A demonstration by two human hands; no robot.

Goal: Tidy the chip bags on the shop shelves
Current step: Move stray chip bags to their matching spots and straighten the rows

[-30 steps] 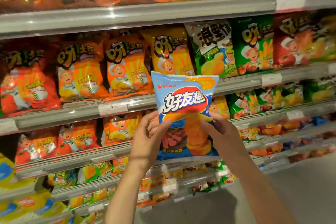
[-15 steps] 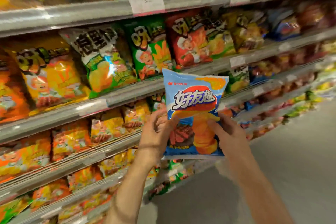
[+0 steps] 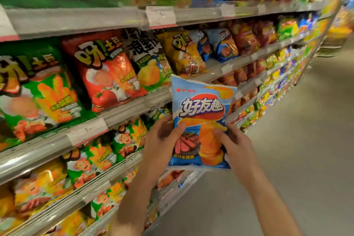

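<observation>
I hold a blue chip bag (image 3: 201, 109) upright in front of the shelves, its front with white lettering, stacked chips and a steak picture facing me. My left hand (image 3: 162, 140) grips its lower left edge, thumb on the front. My right hand (image 3: 234, 145) grips its lower right edge. On the shelf behind stand a green bag (image 3: 38, 90), a red tomato bag (image 3: 107, 74), a yellow bag (image 3: 183, 53) and similar blue bags (image 3: 224, 46) further right.
Metal shelf rails (image 3: 80, 23) with white price tags (image 3: 87, 130) run along the left, several tiers packed with chip bags. The grey aisle floor (image 3: 297, 149) lies to the right. Distant shelves are blurred.
The view has shifted right along the aisle, so the shelf bags have slid left and blue bags have come into sight. Both hands keep the same hold on the blue bag.
</observation>
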